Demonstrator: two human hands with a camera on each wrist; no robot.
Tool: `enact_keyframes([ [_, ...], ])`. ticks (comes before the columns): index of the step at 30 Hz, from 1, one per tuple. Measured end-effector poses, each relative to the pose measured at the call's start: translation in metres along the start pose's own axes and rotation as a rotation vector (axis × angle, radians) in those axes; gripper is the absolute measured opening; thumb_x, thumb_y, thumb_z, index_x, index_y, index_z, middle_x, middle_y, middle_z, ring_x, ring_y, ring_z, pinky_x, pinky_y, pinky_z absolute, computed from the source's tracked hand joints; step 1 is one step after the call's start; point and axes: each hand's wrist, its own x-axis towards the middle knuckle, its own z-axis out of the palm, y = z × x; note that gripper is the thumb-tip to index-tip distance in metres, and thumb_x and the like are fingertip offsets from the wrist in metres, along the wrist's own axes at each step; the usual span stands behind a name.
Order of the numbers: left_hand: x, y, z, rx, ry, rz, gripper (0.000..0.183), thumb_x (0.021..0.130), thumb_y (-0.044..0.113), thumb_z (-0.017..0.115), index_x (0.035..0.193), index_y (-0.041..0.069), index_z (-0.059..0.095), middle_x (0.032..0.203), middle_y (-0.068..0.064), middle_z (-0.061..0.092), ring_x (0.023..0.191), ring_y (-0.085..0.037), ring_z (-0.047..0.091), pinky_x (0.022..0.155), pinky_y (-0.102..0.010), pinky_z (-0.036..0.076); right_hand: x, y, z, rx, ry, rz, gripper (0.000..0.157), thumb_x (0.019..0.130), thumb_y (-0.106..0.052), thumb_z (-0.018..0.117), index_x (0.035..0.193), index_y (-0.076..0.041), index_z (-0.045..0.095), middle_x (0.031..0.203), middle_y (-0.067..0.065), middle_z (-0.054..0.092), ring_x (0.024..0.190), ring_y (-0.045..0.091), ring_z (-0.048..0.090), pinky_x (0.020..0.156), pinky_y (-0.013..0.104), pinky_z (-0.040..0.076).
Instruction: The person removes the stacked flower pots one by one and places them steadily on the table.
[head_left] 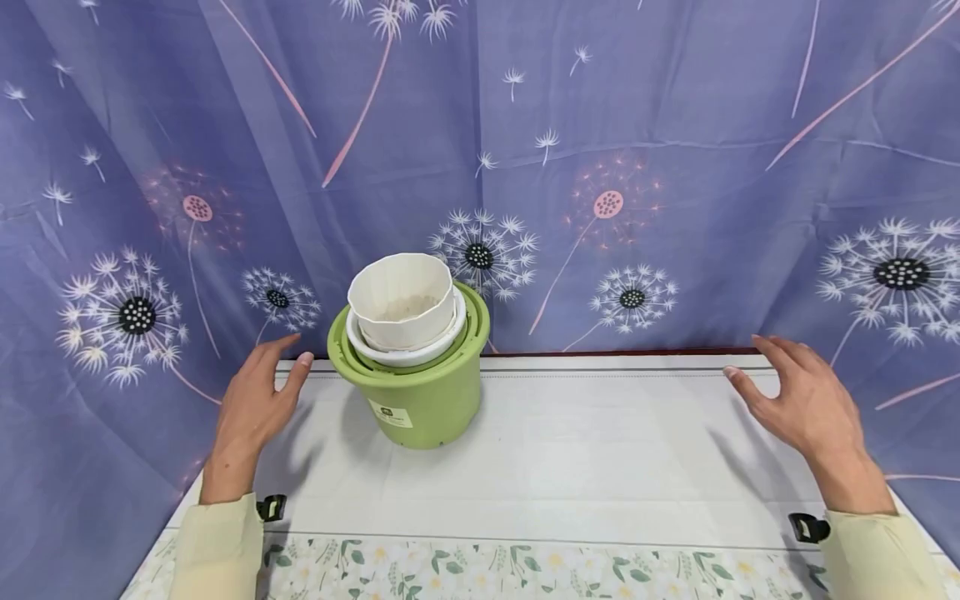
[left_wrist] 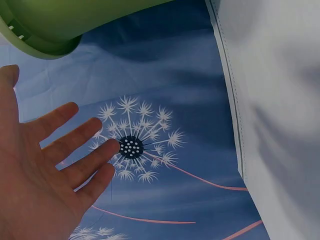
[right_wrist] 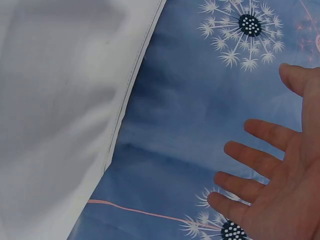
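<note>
A green plastic flower pot (head_left: 420, 408) with a small label stands upright on the white tabletop, left of the middle. Nested inside it are a white round pot (head_left: 405, 357) and, on top, a white pot with a faceted wall (head_left: 401, 292). My left hand (head_left: 258, 400) hovers to the left of the pots, fingers spread and touching nothing. In the left wrist view the green pot's side (left_wrist: 125, 12) shows beyond the thumb. Far to the right my right hand (head_left: 806, 400) is held over the table, its fingers extended and apart, holding nothing.
A blue-purple curtain with dandelion prints (head_left: 555, 167) hangs behind the table and at both sides. Along the table's near side runs a floral-patterned strip (head_left: 465, 571). The white tabletop (head_left: 600, 450) stretches between the pots and my right hand.
</note>
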Motion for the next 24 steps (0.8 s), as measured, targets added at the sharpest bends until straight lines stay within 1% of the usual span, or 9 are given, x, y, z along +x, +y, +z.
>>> enact_keyframes([
  [4,0.0,0.004,-0.001,-0.016,0.011,0.017,0.059,0.112,0.051,0.049,0.16,0.016,0.05,0.157,-0.023,0.05,0.134,-0.056,0.05,0.104,-0.074,0.039,0.0,-0.004,-0.002,-0.005,0.0,-0.012,0.076,0.103,-0.05,0.065,0.16,-0.003,0.044,0.154,0.035,0.044,0.138,0.062,0.038,0.106,0.076,0.031],
  [14,0.001,0.011,-0.001,-0.06,0.021,0.05,0.057,0.111,0.048,0.051,0.159,0.016,0.052,0.158,-0.022,0.049,0.138,-0.053,0.048,0.106,-0.074,0.037,0.0,-0.016,-0.005,0.01,0.018,-0.029,0.074,0.103,-0.048,0.067,0.159,-0.005,0.047,0.155,0.031,0.045,0.141,0.06,0.037,0.108,0.076,0.03],
  [19,0.0,0.014,-0.002,-0.068,0.01,0.053,0.057,0.112,0.048,0.051,0.16,0.017,0.05,0.158,-0.022,0.048,0.139,-0.053,0.048,0.106,-0.075,0.036,0.001,-0.023,-0.007,0.032,0.025,-0.048,0.073,0.102,-0.047,0.068,0.16,-0.006,0.047,0.157,0.03,0.044,0.141,0.06,0.038,0.107,0.076,0.03],
  [24,0.0,0.015,-0.002,-0.083,-0.008,0.057,0.058,0.112,0.048,0.051,0.161,0.018,0.048,0.159,-0.021,0.047,0.14,-0.053,0.046,0.106,-0.075,0.036,0.002,-0.029,-0.009,0.042,0.044,-0.072,0.072,0.101,-0.045,0.071,0.158,-0.005,0.049,0.156,0.03,0.046,0.139,0.06,0.039,0.107,0.075,0.031],
])
